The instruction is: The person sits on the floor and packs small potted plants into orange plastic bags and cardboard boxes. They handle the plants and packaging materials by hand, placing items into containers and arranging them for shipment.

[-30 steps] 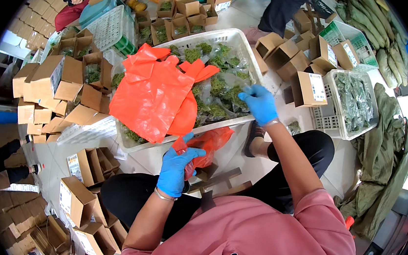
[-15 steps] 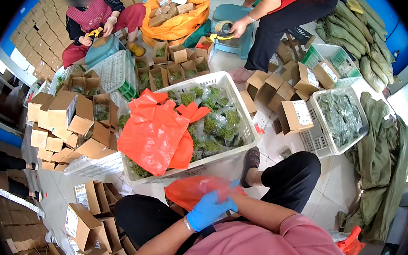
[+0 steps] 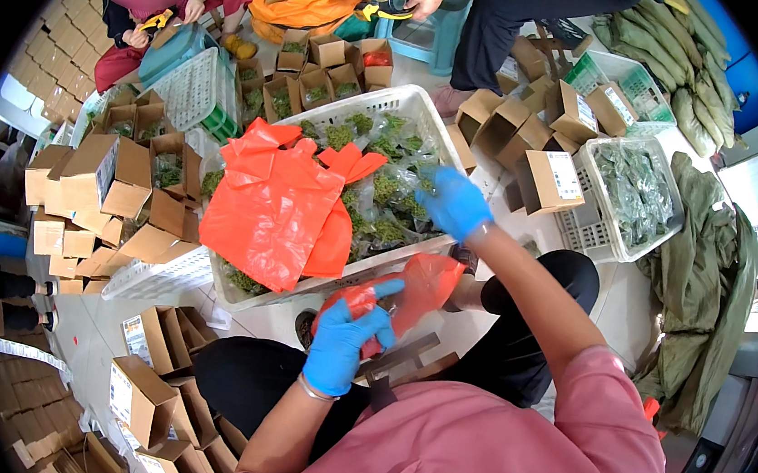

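My left hand, blue-gloved, grips a thin red plastic bag above my lap. My right hand, in a matching glove, reaches over the right side of a large white crate. Its fingers are partly hidden and blurred among clear bags of green plants, so whether they hold one cannot be made out. A stack of flat red plastic bags lies over the crate's left part. Between my legs, part of a brown cardboard box shows below the held bag.
Open cardboard boxes stand by my left leg; more boxes are piled at left. A crate of bagged greens and green cloth lie right. Two people work opposite, one with a tape dispenser.
My hands, together at the red bag before, are now apart. The right has moved up and forward to the crate; the left keeps the bag, which now spreads wider. The view has shifted slightly.
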The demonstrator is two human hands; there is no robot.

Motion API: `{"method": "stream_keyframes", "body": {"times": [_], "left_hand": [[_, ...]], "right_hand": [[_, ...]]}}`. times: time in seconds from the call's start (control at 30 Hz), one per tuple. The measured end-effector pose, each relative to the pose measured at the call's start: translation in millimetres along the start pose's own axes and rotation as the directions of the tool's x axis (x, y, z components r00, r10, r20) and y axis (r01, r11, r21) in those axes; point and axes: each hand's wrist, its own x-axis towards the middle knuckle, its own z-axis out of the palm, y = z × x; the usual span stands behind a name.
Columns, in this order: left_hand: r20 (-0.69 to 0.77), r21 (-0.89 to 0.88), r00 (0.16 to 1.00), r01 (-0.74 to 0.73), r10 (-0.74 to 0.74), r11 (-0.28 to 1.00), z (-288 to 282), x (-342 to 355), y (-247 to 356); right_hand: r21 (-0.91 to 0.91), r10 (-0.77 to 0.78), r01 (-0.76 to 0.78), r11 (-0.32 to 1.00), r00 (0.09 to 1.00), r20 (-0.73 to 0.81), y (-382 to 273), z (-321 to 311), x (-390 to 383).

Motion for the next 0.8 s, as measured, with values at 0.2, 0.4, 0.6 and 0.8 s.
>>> {"method": "stream_keyframes", "body": {"times": [0.2,0.4,0.6,0.8], "left_hand": [[-0.007,-0.034,0.996,0.09,-0.091,0.995,-11.6,13.9,-4.4],[-0.06,-0.079,0.993,0.096,-0.101,0.992,-21.9,16.9,-7.1],[-0.063,-0.082,0.995,0.077,-0.082,0.994,-27.2,17.7,-7.5],[-0.069,-0.07,0.993,0.09,-0.095,0.993,-27.1,15.4,-2.9]], "right_hand": [[-0.384,0.208,-0.171,0.907,0.977,0.056,2.5,72.2,54.3],[-0.14,0.048,-0.011,0.99,0.963,0.266,34.7,67.9,60.1],[0.527,0.26,-0.263,0.808,0.962,0.08,85.6,33.7,74.5],[0.68,0.196,-0.132,0.722,0.98,-0.018,82.9,12.4,68.1]]}}
